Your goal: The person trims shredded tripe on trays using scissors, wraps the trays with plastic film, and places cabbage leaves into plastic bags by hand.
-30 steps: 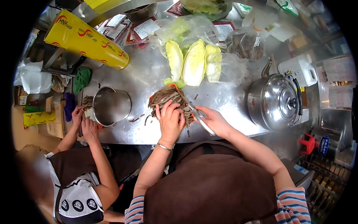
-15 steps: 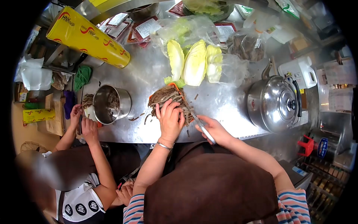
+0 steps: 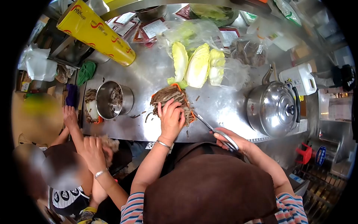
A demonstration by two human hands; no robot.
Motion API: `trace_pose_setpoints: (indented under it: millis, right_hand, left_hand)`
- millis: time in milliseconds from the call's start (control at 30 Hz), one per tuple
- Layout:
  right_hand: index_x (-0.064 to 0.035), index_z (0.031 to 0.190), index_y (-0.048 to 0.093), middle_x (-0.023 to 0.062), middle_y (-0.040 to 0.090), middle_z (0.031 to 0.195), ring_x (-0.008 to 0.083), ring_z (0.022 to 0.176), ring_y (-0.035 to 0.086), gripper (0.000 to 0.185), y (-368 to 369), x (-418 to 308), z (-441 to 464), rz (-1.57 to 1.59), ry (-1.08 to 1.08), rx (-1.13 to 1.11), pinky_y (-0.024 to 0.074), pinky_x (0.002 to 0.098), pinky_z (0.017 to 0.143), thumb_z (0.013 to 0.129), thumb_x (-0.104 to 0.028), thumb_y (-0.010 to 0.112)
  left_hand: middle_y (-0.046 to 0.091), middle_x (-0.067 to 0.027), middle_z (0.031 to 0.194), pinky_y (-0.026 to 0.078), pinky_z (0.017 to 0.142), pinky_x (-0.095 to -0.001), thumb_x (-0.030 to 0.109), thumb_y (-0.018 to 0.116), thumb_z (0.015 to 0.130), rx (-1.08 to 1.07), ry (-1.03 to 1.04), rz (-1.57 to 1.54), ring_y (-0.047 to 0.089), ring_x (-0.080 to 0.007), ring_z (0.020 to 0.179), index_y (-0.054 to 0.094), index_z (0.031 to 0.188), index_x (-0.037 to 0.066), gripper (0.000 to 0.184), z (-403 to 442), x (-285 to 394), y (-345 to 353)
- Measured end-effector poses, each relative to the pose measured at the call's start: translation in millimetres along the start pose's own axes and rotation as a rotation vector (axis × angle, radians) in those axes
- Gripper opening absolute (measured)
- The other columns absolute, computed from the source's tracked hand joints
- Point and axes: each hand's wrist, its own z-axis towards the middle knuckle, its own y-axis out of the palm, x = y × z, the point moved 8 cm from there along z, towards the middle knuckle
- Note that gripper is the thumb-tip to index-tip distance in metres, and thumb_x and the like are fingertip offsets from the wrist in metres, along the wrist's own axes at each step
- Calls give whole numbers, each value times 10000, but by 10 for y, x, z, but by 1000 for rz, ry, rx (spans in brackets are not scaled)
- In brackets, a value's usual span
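Observation:
A heap of brown, stringy strips lies on the steel table, with an orange edge of its holder showing beneath. My left hand rests on top of the heap, fingers spread and lightly bent. My right hand grips metal scissors by their handles. The scissor blades point up and left, their tips at the right side of the heap. Pale yellow cabbage pieces lie beyond it on clear plastic.
A steel pot with brown scraps stands left, a large kettle right. A yellow wrap roll and red packets lie at the back. At left, a co-worker's hands are near the table edge.
My right hand and the scissors have shifted right and down, the handles now more spread. My left hand stays on the heap. The co-worker's hands have left the pot's side; another arm reaches in.

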Motion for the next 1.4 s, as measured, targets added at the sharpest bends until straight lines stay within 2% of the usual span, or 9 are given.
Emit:
trace_pose_setpoints:
  millis: [133, 233, 400, 933, 1067, 1200, 1267, 1333, 1400]
  right_hand:
    - [-64, 1258, 431, -19, 479, 732, 50, 579, 425, 666, 151, -163, 285, -71, -77, -43, 352, 197, 500, 817, -536, 596]
    - [-52, 1302, 388, -27, 471, 689, 64, 565, 422, 788, 190, -346, 515, -136, -143, 86, 352, 212, 492, 779, -606, 589]
    - [-12, 1201, 472, 0, 482, 592, 80, 388, 418, 480, 284, -574, 650, -56, -279, 120, 326, 212, 357, 872, -330, 616]
    - [5, 1215, 491, -24, 455, 572, 63, 391, 410, 483, -169, -395, -12, -147, -279, 188, 343, 210, 376, 823, -206, 680]
    - [-1, 1224, 490, -32, 448, 573, 59, 396, 409, 492, -271, -364, -79, -162, -279, 201, 343, 208, 378, 821, -206, 683]
    - [-3, 1226, 492, -35, 449, 573, 57, 400, 414, 493, -323, -362, -104, -202, -284, 215, 340, 208, 379, 821, -210, 683]
    - [-8, 1223, 500, -33, 453, 574, 59, 396, 417, 491, -306, -373, -99, -195, -277, 221, 335, 213, 376, 821, -221, 684]
    - [-9, 1222, 504, -36, 456, 577, 53, 407, 415, 483, -285, -385, -97, -202, -290, 212, 334, 210, 384, 821, -208, 686]
    - [-10, 1221, 507, -40, 458, 581, 47, 418, 414, 477, -296, -379, -109, -208, -296, 213, 332, 208, 391, 821, -195, 687]
  left_hand:
    - [557, -32, 1019, 216, 1037, -548, 63, 663, 693, 2, -7, 14, 487, -274, 1122, 560, 800, 101, 153, 10, -9, -7]
    - [557, -27, 1000, 213, 1022, -569, 56, 660, 665, 11, 12, 20, 493, -269, 1117, 543, 811, 110, 195, -7, -20, 44]
    - [550, -32, 1008, 223, 1043, -555, 64, 654, 682, 24, 6, -10, 489, -254, 1129, 540, 809, 101, 174, -1, -13, -25]
    - [564, -12, 1043, 177, 1046, -563, 131, 675, 715, -18, 26, 43, 460, -260, 1174, 582, 822, 130, 142, 18, 81, -79]
    - [509, -75, 1211, 196, 1045, -546, 195, 635, 757, -51, 2, 65, 380, -314, 1240, 611, 942, 121, 200, -5, 172, -292]
    - [380, -223, 1288, 305, 1022, -414, 157, 524, 847, 440, -541, -98, 351, -338, 1234, 436, 1232, 37, 413, -369, -365, -565]
    - [356, -206, 1296, 342, 982, -376, 96, 484, 885, 428, -642, -88, 393, -322, 1190, 325, 1291, -12, 450, -626, -574, -412]
    - [409, -179, 1240, 414, 901, -351, 75, 469, 891, 460, -931, -627, 493, -259, 1076, 316, 1303, 6, 445, -829, -750, -163]
    - [464, -156, 1175, 460, 821, -313, 63, 464, 893, 460, -1008, -670, 553, -205, 948, 302, 1313, 23, 452, -900, -700, -54]
